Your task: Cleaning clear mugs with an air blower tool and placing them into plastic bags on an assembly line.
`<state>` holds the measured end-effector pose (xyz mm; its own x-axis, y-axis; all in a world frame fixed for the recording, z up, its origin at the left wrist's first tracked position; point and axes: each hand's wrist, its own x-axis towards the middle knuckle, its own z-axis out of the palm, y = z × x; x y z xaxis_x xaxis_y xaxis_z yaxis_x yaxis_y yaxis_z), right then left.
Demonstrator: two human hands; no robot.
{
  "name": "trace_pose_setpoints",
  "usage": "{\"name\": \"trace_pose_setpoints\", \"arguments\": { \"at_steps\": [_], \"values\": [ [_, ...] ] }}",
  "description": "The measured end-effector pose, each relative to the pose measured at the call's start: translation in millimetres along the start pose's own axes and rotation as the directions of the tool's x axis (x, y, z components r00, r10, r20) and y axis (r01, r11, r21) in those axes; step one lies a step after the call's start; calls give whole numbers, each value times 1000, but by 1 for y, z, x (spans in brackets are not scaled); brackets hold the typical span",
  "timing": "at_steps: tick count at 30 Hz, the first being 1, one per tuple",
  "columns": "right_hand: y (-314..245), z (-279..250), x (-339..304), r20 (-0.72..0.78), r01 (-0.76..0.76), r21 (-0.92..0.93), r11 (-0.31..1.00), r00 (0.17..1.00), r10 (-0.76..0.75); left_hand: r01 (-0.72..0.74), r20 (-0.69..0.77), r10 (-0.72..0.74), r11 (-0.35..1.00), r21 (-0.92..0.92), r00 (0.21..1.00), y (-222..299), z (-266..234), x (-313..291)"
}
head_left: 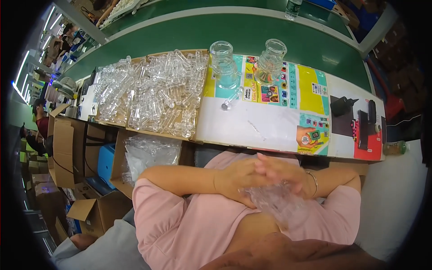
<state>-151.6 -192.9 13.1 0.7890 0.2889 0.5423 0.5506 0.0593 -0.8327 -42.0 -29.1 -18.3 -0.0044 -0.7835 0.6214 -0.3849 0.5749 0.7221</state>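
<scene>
L hand point(238, 177) + R hand point(288, 174) overlap, blurred; openness/hold unclear. Clear plastic point(283, 204) just below grip: prob. opening step; next likely needs edges parted.

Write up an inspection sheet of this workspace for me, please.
Surface: green bench, partly covered by a printed sheet.
Job's things: crumpled clear plastic at the hands; many clear tubes in shallow cardboard trays; two clear vessels standing on the sheet, with a loose tube lying near them.
Clutter: black bottle and dark items toward the right end.
Hands: left hand and right hand together above the lap; blur hides their exact grip.
Cables: apparently a thin white cord, far right.
Surroundings: open cartons and a blue bin at left.
</scene>
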Motion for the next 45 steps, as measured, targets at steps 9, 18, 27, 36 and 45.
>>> {"name": "trace_pose_setpoints", "arguments": {
  "at_steps": [9, 18, 27, 36, 45],
  "values": [
    [34, -29, 61, -594, -18, -75, 997, 804, -30, 219, -393, -612, 689, -691, 686, -17, -22, -11],
    [50, 3, 49, -214, -105, -861, 498, 963, -167, 119, -469, -291, 924, -362, 834, -14, -33, -17],
    [82, 14, 49, 19, -377, 651, 658, 876, 482, 184, -636, -562, 807, -561, 529, -18, -49, -49],
    [140, -74, 80, -268, -348, -655, 671, 937, 224, -42, -532, -740, 568, -822, 411, -19, -48, -49],
    [152, -93, 75, -152, -304, -790, 532, 939, 310, 148, -663, -620, 768, -624, 419, -17, -61, -57]
  ]
}}
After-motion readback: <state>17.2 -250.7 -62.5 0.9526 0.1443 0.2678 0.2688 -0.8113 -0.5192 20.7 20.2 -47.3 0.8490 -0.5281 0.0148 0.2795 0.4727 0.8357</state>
